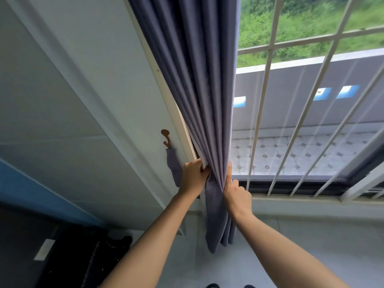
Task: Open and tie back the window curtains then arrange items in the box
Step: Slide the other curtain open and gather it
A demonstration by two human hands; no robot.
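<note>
A grey-purple curtain [193,80] hangs bunched at the left side of the window [311,121]. My left hand [192,176] grips the gathered folds from the left, beside the window frame. My right hand [235,194] grips the same bunch from the right, with the thumb up along the fabric. A matching fabric tie-back [174,166] hangs from a copper wall hook [166,138] just left of my left hand. The curtain's lower end falls loose below both hands. No box is in view.
White security bars [261,113] cover the window; a balcony wall and greenery lie outside. The white sill [311,201] runs to the right. A dark piece of furniture [68,256] stands low on the left. My shoe tips [213,285] show at the bottom.
</note>
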